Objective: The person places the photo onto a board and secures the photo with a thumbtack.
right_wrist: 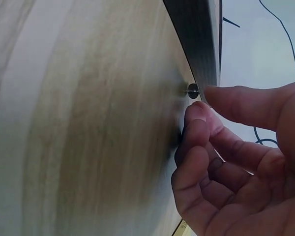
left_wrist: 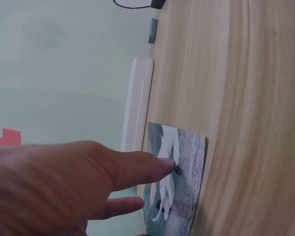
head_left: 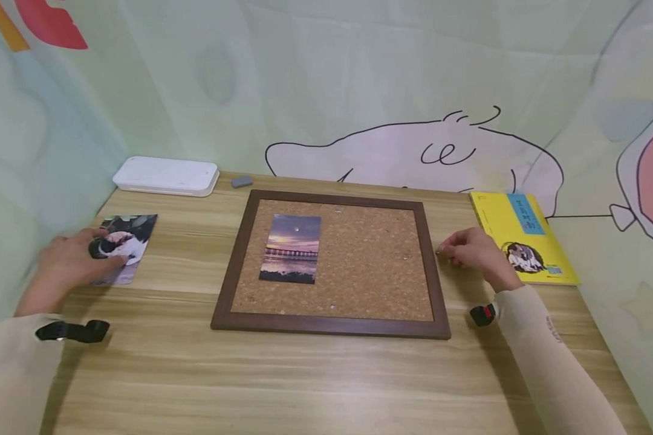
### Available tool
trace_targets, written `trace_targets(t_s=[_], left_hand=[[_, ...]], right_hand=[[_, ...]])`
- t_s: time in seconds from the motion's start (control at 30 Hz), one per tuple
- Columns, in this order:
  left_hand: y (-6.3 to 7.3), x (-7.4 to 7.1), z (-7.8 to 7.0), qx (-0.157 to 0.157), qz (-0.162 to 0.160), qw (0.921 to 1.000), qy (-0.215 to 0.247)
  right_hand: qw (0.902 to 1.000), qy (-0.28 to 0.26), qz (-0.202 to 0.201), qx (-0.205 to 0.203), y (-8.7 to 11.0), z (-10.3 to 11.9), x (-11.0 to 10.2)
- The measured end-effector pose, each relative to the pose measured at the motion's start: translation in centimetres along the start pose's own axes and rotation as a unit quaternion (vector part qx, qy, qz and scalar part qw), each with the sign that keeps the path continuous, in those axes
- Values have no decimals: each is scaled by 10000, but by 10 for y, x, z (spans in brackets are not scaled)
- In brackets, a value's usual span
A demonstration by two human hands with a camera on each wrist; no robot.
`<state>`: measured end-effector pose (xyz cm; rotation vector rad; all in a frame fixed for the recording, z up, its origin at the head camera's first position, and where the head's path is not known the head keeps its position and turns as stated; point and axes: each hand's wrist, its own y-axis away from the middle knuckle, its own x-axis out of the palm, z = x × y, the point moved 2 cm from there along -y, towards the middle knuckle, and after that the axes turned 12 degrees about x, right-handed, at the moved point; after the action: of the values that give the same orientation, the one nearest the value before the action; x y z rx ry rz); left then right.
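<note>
My left hand (head_left: 73,260) rests on a photo print (head_left: 136,248) of a black-and-white animal at the left of the table. Thumb and fingers spread across it; in the left wrist view the thumb lies straight over the print (left_wrist: 187,172). My right hand (head_left: 476,254) is just right of the corkboard frame (head_left: 437,290). Its thumb and index fingertip pinch a small thumbtack (right_wrist: 192,91), whose thin pin points away from the hand; the other fingers curl inward. On the cork (head_left: 370,260) a sunset pier photo (head_left: 291,248) carries a tack (head_left: 296,229) near its top.
Several small shiny tacks dot the cork, one near its bottom edge (head_left: 333,306). A white case (head_left: 165,175) and a grey eraser-like block (head_left: 242,181) lie along the back. Beyond the right hand is a yellow book (head_left: 522,238). A printed cloth backdrop (head_left: 305,90) encloses the table.
</note>
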<state>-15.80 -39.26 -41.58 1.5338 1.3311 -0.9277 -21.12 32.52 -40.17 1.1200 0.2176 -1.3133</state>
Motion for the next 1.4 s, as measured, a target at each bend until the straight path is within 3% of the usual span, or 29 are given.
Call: trace_targets(t_s=[0.4, 0.67, 0.87, 1.07, 1.17, 1.4], left_hand=[[5, -3, -8, -53, -28, 10000, 62], [2, -3, 0, 67, -132, 9998, 112], [4, -4, 2, -24, -335, 9991, 267], [4, -5, 1, -287, -473, 9968, 574], [5, -7, -1, -337, -693, 9941, 762], [5, -7, -7, -500, -1035, 9840, 1358]], right_hand=[[9995, 97, -124, 274, 5, 8, 2], [9998, 93, -39, 158, 3, 6, 4], [9999, 144, -79, -11, 3, 5, 5], [9999, 51, -121, -24, 4, 3, 3], [9999, -36, -166, -3, 6, 4, 1], [9990, -199, -380, -111, 8, 6, -1]])
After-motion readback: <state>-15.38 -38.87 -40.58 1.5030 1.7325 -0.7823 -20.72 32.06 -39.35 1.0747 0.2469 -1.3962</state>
